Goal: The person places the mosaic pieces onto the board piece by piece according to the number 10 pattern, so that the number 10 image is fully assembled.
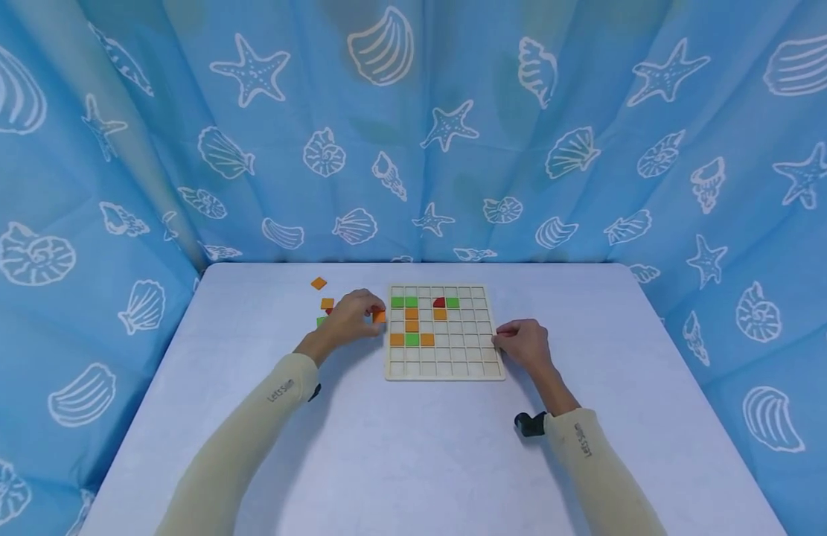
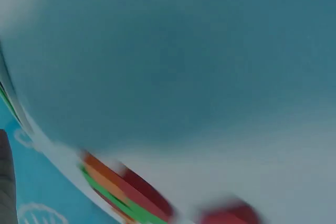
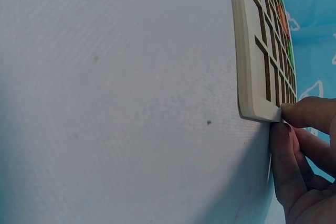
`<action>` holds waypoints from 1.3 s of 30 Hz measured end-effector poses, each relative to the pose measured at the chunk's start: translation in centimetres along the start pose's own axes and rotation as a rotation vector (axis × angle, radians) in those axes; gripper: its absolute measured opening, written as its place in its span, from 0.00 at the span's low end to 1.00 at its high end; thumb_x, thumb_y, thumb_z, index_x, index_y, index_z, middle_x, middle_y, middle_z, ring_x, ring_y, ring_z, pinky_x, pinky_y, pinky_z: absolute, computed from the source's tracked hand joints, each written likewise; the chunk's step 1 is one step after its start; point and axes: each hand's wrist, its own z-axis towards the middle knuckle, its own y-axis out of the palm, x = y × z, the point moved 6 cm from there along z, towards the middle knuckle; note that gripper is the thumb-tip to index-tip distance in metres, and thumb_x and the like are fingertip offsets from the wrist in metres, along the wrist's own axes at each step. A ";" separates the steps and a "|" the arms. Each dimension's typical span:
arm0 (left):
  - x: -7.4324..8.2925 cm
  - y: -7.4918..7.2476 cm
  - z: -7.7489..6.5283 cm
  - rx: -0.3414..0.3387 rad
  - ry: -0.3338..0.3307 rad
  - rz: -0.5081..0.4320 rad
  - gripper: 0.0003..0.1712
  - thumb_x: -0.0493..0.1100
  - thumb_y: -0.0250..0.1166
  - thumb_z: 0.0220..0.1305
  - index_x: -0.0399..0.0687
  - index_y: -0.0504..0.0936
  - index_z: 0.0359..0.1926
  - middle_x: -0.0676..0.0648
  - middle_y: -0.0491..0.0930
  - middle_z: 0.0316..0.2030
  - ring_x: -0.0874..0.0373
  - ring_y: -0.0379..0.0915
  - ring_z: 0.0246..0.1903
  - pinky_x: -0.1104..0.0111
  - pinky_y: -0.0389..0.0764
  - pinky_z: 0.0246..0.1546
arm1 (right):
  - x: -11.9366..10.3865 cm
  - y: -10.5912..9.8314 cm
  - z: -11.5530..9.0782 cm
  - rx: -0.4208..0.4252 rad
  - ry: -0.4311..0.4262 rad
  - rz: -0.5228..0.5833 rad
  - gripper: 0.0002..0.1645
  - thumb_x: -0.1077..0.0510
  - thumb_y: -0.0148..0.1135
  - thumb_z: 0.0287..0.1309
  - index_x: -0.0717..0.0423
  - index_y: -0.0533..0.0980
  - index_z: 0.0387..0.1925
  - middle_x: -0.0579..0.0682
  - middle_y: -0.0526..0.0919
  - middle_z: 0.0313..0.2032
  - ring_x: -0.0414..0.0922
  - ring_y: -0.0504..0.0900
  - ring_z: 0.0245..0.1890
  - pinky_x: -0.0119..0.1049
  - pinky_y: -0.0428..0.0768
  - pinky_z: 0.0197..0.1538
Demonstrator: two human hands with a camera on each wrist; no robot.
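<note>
The grid board (image 1: 460, 357) lies on the desk (image 1: 420, 454); just left of it, the left hand (image 1: 346, 318) pinches an orange tile (image 1: 379, 317); the right hand (image 1: 525, 344) pinches the board's right edge; loose tiles (image 1: 318, 283) lie left of the board.

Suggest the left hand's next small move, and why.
Probably ease the flat orange tile over the square pale wooden grid board into a bare cell: the left hand pinches it beside the board's left edge, while the right hand holds the opposite edge.
</note>
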 end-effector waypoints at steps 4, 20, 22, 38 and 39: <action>2.4 1.8 1.8 -0.027 0.054 0.011 0.20 0.42 0.72 0.53 0.44 0.83 0.49 0.51 0.76 0.40 0.57 0.70 0.40 0.69 0.77 0.46 | 0.1 0.0 -0.1 -0.006 0.015 0.006 0.12 0.59 0.69 0.55 0.62 0.83 0.40 0.54 0.84 0.32 0.47 0.81 0.33 0.37 0.79 0.35; 8.1 6.7 5.6 -0.105 0.209 0.038 0.14 0.37 0.69 0.53 0.41 0.85 0.44 0.50 0.78 0.35 0.57 0.69 0.35 0.69 0.74 0.39 | 0.0 0.0 0.0 -0.025 0.025 0.011 0.13 0.58 0.69 0.55 0.61 0.84 0.40 0.53 0.84 0.32 0.46 0.81 0.33 0.35 0.79 0.34; 8.5 7.0 5.7 -0.104 0.205 0.043 0.13 0.36 0.69 0.54 0.41 0.85 0.43 0.50 0.78 0.35 0.57 0.69 0.35 0.69 0.74 0.40 | 0.0 -0.2 -0.1 -0.024 0.024 0.009 0.13 0.58 0.69 0.55 0.62 0.83 0.40 0.53 0.84 0.32 0.46 0.81 0.33 0.35 0.79 0.34; 9.1 7.4 6.2 -0.173 0.139 0.104 0.11 0.41 0.70 0.60 0.45 0.87 0.44 0.52 0.81 0.39 0.59 0.71 0.39 0.69 0.75 0.46 | 0.3 -0.2 0.0 -0.006 0.015 0.016 0.12 0.58 0.69 0.55 0.60 0.84 0.40 0.52 0.84 0.31 0.46 0.81 0.33 0.36 0.79 0.35; 9.0 7.3 6.2 -0.172 0.138 0.102 0.11 0.42 0.70 0.60 0.45 0.88 0.43 0.52 0.81 0.38 0.59 0.71 0.39 0.70 0.75 0.45 | 0.4 -0.1 0.0 -0.005 0.013 0.016 0.12 0.58 0.69 0.55 0.60 0.84 0.40 0.52 0.84 0.31 0.46 0.81 0.33 0.36 0.79 0.35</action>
